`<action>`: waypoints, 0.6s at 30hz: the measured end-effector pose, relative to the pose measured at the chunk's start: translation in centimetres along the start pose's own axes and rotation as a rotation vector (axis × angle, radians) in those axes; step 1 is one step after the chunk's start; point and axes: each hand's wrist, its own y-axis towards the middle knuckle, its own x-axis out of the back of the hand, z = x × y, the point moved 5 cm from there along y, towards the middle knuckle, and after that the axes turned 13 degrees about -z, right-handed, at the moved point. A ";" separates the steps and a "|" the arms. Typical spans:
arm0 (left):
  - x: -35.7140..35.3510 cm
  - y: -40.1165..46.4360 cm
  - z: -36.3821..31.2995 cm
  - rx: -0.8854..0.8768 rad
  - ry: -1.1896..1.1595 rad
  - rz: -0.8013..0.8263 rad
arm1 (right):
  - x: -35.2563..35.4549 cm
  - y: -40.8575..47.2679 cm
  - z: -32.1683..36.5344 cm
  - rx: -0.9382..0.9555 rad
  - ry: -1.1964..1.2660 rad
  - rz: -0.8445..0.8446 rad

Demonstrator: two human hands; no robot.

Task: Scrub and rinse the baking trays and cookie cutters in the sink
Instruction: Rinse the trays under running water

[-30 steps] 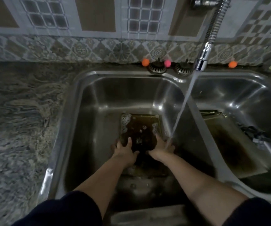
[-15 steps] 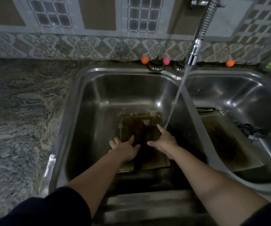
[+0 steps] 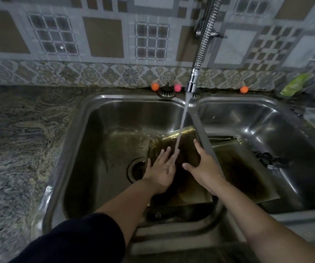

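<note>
Baking tray (image 3: pixel 186 147), tilted in the left basin against the sink divider (image 3: pixel 203 133) so the faucet (image 3: pixel 191 83) stream sheets down its face. Left hand (image 3: pixel 161 170), fingers straight, lies flat on the tray beside the stream, probably rubbing residue; right hand (image 3: pixel 203 168) grips the tray edge nearest the divider, steadying it. A second tray (image 3: pixel 247 168) leans beyond the divider, in the right basin.

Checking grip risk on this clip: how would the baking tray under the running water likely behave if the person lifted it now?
The baking tray looks like thin rigid metal, so probably stiff and fairly light. Water from the faucet runs over it, so likely slippery. It leans against the sink divider, with the left hand flat on it and the right hand at its edge, so it may slide.
</note>
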 end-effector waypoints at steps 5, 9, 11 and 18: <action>2.9 2.1 -0.7 -0.100 0.264 -0.129 | 2.2 -0.1 1.2 0.104 0.010 -0.024; 5.1 2.5 1.0 0.095 0.270 -0.219 | 3.0 -0.2 2.0 0.127 0.106 -0.007; 5.8 1.8 2.1 0.216 0.105 -0.223 | 3.0 -0.2 2.4 0.136 0.138 0.021; 7.0 -2.2 3.4 0.437 -0.587 -0.329 | 1.6 0.2 2.8 0.131 0.156 0.071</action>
